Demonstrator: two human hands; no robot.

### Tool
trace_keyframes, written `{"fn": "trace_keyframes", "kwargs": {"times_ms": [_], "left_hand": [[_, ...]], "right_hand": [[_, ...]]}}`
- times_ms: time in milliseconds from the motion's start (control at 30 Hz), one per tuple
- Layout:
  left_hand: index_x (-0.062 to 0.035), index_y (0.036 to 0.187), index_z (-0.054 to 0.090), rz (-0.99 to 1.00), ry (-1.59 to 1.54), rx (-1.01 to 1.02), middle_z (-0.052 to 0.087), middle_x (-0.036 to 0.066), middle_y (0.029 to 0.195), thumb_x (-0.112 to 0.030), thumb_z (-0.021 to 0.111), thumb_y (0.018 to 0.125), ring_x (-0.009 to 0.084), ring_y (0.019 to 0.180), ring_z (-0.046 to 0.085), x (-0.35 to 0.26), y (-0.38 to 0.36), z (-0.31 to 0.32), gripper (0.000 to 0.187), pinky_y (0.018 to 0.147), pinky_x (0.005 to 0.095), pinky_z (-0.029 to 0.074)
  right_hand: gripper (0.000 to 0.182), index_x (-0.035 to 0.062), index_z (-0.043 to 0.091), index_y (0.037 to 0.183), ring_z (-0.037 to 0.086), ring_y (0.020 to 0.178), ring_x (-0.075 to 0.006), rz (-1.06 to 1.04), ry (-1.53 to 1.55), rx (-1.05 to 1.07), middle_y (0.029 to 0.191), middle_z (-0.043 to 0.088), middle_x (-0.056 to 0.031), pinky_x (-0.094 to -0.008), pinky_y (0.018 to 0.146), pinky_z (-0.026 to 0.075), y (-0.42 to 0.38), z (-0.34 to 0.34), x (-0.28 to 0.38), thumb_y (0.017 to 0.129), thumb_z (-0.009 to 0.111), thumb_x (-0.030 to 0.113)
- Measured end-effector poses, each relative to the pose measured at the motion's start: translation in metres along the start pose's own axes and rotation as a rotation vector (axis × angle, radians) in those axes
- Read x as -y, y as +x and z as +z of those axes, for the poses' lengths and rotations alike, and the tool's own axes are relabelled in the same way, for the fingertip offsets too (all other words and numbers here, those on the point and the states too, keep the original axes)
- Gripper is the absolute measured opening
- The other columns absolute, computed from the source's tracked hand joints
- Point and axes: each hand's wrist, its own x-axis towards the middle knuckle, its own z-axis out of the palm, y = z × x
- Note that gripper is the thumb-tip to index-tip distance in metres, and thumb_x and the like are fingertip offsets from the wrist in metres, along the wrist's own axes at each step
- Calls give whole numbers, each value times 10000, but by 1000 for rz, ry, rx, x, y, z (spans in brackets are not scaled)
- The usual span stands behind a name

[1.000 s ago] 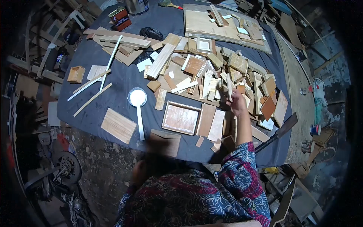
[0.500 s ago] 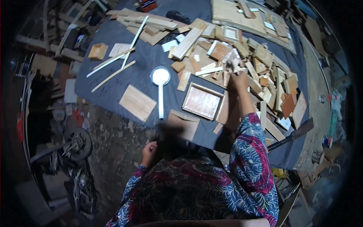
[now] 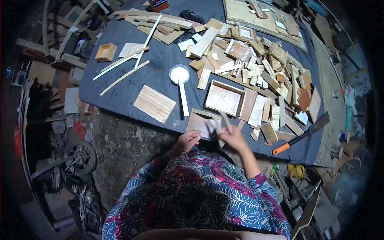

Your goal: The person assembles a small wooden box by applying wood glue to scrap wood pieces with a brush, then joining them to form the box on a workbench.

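My right hand [image 3: 234, 138] is closed around small wood strips [image 3: 225, 119], blurred by motion, near the table's front edge. My left hand [image 3: 188, 141] is just to its left, fingers curled in with the thumb against them; whatever they may hold is hidden. Beyond both hands lies a flat wooden board [image 3: 195, 122] with a thin strip along its far edge. Behind it is a shallow open wooden box [image 3: 224, 99]. A white stick [image 3: 183, 100] rests with one end on a round container of white material [image 3: 179, 74]. Another flat board [image 3: 155, 104] lies to the left.
A heap of wood offcuts [image 3: 256, 72] covers the right half of the dark cloth [image 3: 132, 76]. A saw-like blade with an orange handle [image 3: 281, 149] lies at the right front edge. Long strips [image 3: 124, 78] and a small wooden box [image 3: 105, 52] are at the left.
My right hand has come back from the offcut heap toward my body, now carrying wood strips. My left hand has risen to the table's edge, beside the right. The view has shifted slightly.
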Motion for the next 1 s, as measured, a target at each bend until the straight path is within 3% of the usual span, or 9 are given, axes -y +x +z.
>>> {"fn": "trace_keyframes", "kwargs": {"times_ms": [233, 300, 400, 500, 533, 633, 800, 933, 1000], "left_hand": [[12, 1056, 513, 7, -88, 261, 574, 29, 852, -132, 509, 853, 64, 637, 495, 8, 20, -2, 249, 560, 195, 391], [8, 1058, 522, -16, -101, 251, 568, 25, 833, -133, 516, 848, 61, 637, 491, 9, 22, -6, 252, 556, 188, 384], [16, 1085, 523, -48, -48, 181, 583, 46, 809, -163, 531, 840, 81, 678, 509, 21, 30, -19, 304, 570, 222, 407], [25, 1058, 540, 86, 147, 20, 605, 110, 823, -184, 553, 820, 178, 676, 563, 45, 43, -32, 317, 601, 279, 436], [27, 959, 582, 205, 400, -15, 605, 172, 817, -195, 572, 793, 281, 682, 586, 63, 56, -42, 277, 628, 331, 451], [24, 825, 602, 127, 435, 11, 598, 184, 743, -210, 605, 747, 312, 665, 585, 32, 46, -47, 246, 603, 354, 454], [13, 733, 589, 259, 660, -65, 582, 165, 638, -227, 638, 692, 316, 611, 578, 7, 50, -48, 249, 563, 373, 453], [7, 721, 592, 212, 680, -57, 578, 160, 626, -206, 620, 687, 306, 602, 583, 9, 60, -52, 217, 562, 369, 456], [9, 732, 593, 182, 669, -46, 579, 154, 617, -195, 609, 696, 291, 585, 587, 11, 63, -55, 208, 563, 362, 460]], "right_hand": [[164, 51, 512, 702, 424, 565, -45, 32, 121, 7, 611, 472, 43, -206, 499, 362, -7, 73, -20, 689, 665, 108], [158, 46, 515, 741, 430, 599, -43, 62, 122, -3, 640, 477, 37, -204, 522, 365, -11, 80, -25, 705, 659, 99], [266, 21, 500, 933, 479, 810, -131, 21, 182, -196, 839, 527, -62, -257, 732, 389, -17, 82, -45, 824, 553, 257], [268, 17, 507, 956, 458, 691, -126, 103, 260, -266, 746, 491, -20, -277, 654, 401, -21, 75, -83, 855, 484, 265], [267, -5, 561, 915, 494, 681, -197, -96, -173, -377, 717, 516, -90, -333, 660, 407, -19, 71, -107, 835, 492, 240], [252, 0, 604, 881, 541, 762, -250, 90, -600, -510, 787, 547, -177, -357, 685, 412, -35, 67, -83, 813, 494, 216], [266, 2, 623, 886, 592, 577, -221, 77, -284, -605, 666, 611, -156, -308, 553, 452, -30, 68, -70, 687, 664, 174], [252, -6, 621, 883, 594, 612, -205, 65, -281, -604, 719, 622, -158, -308, 582, 455, -24, 72, -66, 699, 650, 165], [219, -9, 615, 889, 568, 709, -289, 54, -335, -533, 788, 595, -182, -354, 661, 444, -27, 73, -63, 712, 600, 119]]}}
